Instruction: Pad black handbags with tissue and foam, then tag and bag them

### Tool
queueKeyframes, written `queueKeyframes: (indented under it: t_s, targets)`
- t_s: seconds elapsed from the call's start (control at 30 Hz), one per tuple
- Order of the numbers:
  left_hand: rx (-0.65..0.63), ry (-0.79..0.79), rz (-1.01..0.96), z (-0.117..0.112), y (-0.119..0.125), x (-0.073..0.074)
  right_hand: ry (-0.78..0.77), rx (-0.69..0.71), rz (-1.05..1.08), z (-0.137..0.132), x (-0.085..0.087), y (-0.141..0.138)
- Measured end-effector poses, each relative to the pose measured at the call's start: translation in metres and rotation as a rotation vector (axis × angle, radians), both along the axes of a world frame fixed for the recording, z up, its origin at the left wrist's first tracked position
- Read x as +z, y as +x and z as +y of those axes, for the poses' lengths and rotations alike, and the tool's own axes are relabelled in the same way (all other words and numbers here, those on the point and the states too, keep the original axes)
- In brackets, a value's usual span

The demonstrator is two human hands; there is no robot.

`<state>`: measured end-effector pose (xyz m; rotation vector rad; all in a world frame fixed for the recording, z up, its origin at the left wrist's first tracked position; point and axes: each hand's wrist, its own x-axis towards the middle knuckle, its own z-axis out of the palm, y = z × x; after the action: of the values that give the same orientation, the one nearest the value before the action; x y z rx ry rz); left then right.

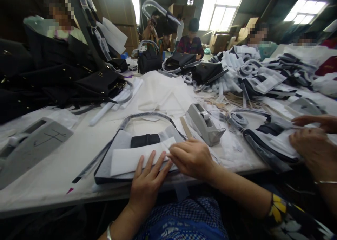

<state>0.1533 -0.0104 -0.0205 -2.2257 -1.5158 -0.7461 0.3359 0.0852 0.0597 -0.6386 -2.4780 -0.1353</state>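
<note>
A black handbag [101,171] lies flat before me, its wrapped handle [147,115] arching toward the far side. Pale tissue covers much of it, and a dark band [144,140] shows in the middle. Across the bag lies a folded white foam sheet [125,161]. My left hand [147,183] presses on this sheet with fingers spread. At the sheet's right end, my right hand [193,159] is closed in a pinch; what sits between its fingertips is hidden. Just beyond that hand stands a grey tape dispenser [204,124].
Another tape dispenser [34,145] is at left, below a pile of black bags [65,78]. On the right a co-worker's hands [308,145] rest on another wrapped bag [271,138]. Foam and wrapped straps [244,67] heap up behind. Several people work across the table.
</note>
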Motion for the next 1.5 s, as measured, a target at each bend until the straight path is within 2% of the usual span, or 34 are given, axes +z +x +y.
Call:
queueKeyframes:
  t_s: [0.07,0.13,0.2,0.3,0.5,0.63,0.7,0.77,0.83,0.9,1.0,1.07,1.17,1.23,1.37,1.5]
  targets:
    - [0.007,0.003,-0.023,0.000,0.001,-0.001,-0.033,0.029,-0.122,0.032,0.003,-0.021]
    - [0.013,0.000,-0.034,0.001,0.002,-0.001,-0.124,0.057,-0.291,0.060,-0.003,-0.038]
    - [0.016,0.005,-0.054,0.001,0.003,-0.001,-0.236,0.038,-0.456,0.077,-0.012,-0.048]
    - [0.010,0.005,-0.073,0.001,0.002,-0.002,-0.312,-0.052,-0.588,0.080,-0.016,-0.052]
    - [0.014,0.000,-0.087,0.001,0.001,-0.004,-0.346,-0.165,-0.781,0.072,0.003,-0.063]
    - [0.010,0.005,-0.079,0.003,0.001,-0.004,-0.365,-0.138,-0.786,0.083,0.006,-0.064]
    - [0.007,0.003,-0.073,0.003,0.000,-0.003,-0.387,-0.075,-0.654,0.082,0.008,-0.051]
    - [0.004,-0.011,-0.067,0.002,0.000,-0.001,-0.368,-0.031,-0.318,0.069,0.010,-0.029]
    - [0.000,-0.036,-0.053,0.001,-0.001,0.000,-0.308,0.000,0.056,0.041,0.008,0.000]
    - [-0.006,-0.064,-0.037,0.000,-0.001,0.001,-0.244,0.067,0.233,0.005,-0.002,0.030]
    - [-0.012,-0.100,-0.018,-0.001,-0.002,0.002,-0.139,0.181,0.156,-0.047,-0.038,0.066]
    - [-0.016,-0.108,0.001,-0.001,-0.003,0.003,-0.072,0.152,0.003,-0.068,-0.069,0.080]
    - [-0.020,-0.104,0.032,-0.001,-0.003,0.007,-0.018,0.062,-0.078,-0.074,-0.107,0.080]
    - [-0.021,-0.099,0.042,-0.001,-0.003,0.011,0.009,0.073,0.001,-0.068,-0.118,0.071]
    - [-0.022,-0.074,0.058,0.000,-0.002,0.014,0.016,0.172,0.212,-0.062,-0.112,0.048]
    - [0.005,-0.071,0.085,0.000,-0.001,0.011,-0.100,0.192,0.285,-0.083,-0.101,0.041]
